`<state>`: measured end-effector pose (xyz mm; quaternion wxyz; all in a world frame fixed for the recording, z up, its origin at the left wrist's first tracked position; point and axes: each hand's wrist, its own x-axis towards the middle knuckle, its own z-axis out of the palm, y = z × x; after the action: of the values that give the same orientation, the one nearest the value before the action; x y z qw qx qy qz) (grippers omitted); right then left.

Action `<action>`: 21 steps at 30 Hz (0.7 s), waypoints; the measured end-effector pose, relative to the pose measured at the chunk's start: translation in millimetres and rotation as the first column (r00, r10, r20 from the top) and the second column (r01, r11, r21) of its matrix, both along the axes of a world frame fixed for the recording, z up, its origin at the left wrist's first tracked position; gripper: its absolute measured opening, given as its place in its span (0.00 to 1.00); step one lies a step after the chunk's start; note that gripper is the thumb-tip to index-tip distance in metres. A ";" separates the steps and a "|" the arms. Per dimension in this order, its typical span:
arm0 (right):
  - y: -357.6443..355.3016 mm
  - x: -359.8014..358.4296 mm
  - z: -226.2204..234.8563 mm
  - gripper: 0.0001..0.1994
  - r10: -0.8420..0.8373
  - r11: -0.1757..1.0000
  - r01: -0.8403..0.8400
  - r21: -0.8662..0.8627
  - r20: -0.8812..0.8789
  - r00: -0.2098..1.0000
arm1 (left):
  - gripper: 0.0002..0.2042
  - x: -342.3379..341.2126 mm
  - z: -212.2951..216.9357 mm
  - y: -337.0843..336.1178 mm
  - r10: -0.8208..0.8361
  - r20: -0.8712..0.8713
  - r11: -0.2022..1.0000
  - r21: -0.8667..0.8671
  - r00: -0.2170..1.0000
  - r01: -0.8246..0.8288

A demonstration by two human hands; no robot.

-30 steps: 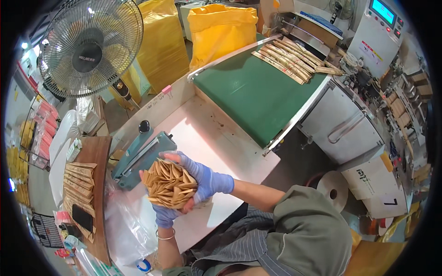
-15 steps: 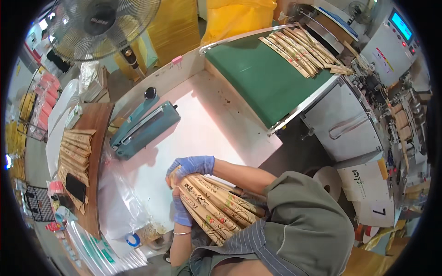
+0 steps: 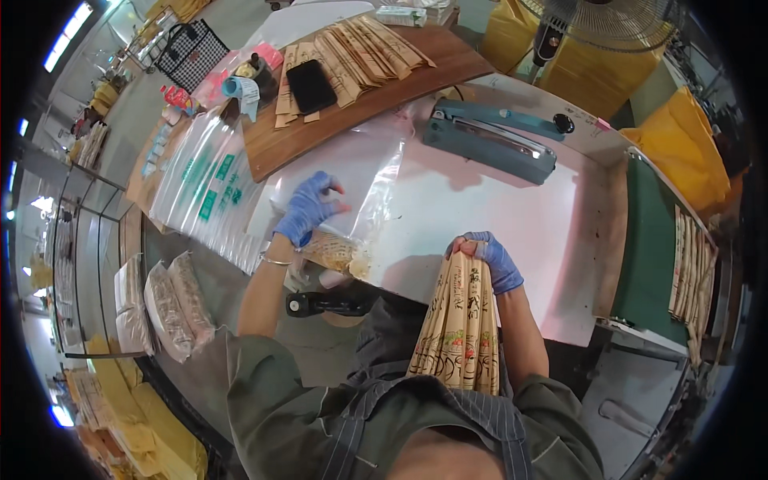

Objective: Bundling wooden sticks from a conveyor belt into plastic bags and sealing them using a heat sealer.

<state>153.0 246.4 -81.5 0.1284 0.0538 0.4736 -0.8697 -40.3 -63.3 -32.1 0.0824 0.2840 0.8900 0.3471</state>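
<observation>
My right hand [image 3: 498, 262], in a blue glove with bare fingertips, grips the top of a fanned bundle of long brown printed paper packets [image 3: 460, 324]. The bundle hangs down against my apron, its lower ends spread wider. My left hand [image 3: 308, 210], gloved the same way, is over the clear plastic bags [image 3: 352, 172] at the left of the white worktop. Its fingers are apart and bent, with nothing seen between them. Whether the fingertips touch the plastic I cannot tell.
A blue-grey impulse sealer [image 3: 488, 144] stands at the worktop's back. Beyond the bags, a brown board [image 3: 448, 60] carries more paper packets [image 3: 372, 52] and a black phone [image 3: 312, 86]. At right, a green conveyor belt [image 3: 644, 240] bears packets. Printed plastic bags [image 3: 212, 180] lie left.
My view has swung left. My left hand has let go of the packet bundle and moved left to the clear bags. My right hand keeps hold of the bundle.
</observation>
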 end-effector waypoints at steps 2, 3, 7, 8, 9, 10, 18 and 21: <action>-7.4 -2.6 1.6 0.14 0.005 1.000 -0.006 0.025 0.036 0.999 | 0.16 5.6 -3.7 14.4 -0.087 -0.055 0.996 -0.015 0.995 0.086; -10.9 -2.9 3.7 0.14 0.005 0.999 -0.009 0.047 0.075 0.997 | 0.17 8.7 -5.5 20.3 -0.177 -0.106 0.984 -0.036 0.978 0.174; -18.0 -6.0 3.6 0.13 0.018 0.999 -0.021 0.036 0.086 0.996 | 0.15 -5.9 -14.4 9.7 -0.217 0.568 0.923 0.384 0.794 -0.022; -18.3 -6.8 3.2 0.13 0.021 0.999 -0.025 0.039 0.090 0.996 | 0.15 -5.7 -14.4 7.8 -0.216 0.570 0.922 0.387 0.793 -0.027; -18.8 -8.5 2.2 0.13 0.029 0.999 -0.031 0.018 0.085 0.996 | 0.13 -4.2 -6.4 7.6 -0.268 0.362 0.926 0.353 0.893 0.135; -19.5 -9.5 0.4 0.13 0.037 0.999 -0.037 -0.004 0.080 0.996 | 0.10 -3.5 -1.8 7.7 -0.329 0.135 0.917 0.280 0.935 0.283; -56.7 -28.0 -16.3 0.17 0.144 0.985 -0.152 0.078 0.098 0.985 | 0.06 30.4 -57.0 38.8 0.094 0.098 0.970 0.214 0.991 -0.113; -71.0 -35.9 4.4 0.17 0.124 0.991 -0.127 0.049 0.061 0.990 | 0.09 83.9 -15.6 75.7 -0.251 -0.298 0.968 -0.061 0.921 0.244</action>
<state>117.1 175.4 -77.1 0.1948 0.0523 0.4950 -0.8452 43.6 12.4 -47.7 -0.0088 0.4431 0.8529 0.2760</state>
